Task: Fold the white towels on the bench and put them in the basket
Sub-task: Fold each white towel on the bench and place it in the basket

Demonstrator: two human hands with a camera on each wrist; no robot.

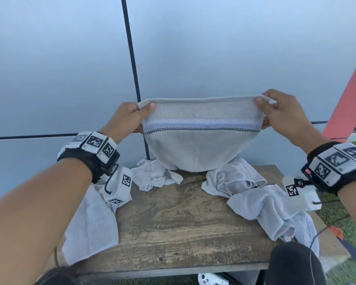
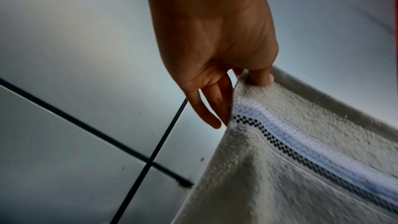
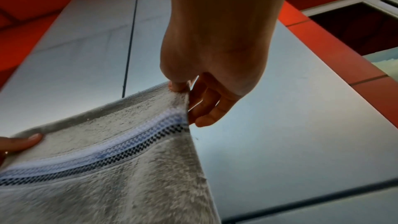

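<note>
Left hand and right hand each pinching a top corner of white towel, stretched taut above bench. Unfolded towels heaped below, no basket in view. Risk: thin corner pinch slipping, hanging hem snagging heaps.

white towel between both hands above wooden bench

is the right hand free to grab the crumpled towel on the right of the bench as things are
Probably not yet: the right hand pinches a corner of the raised towel. The crumpled towel lies uncovered below it, so nothing else blocks it.
</note>
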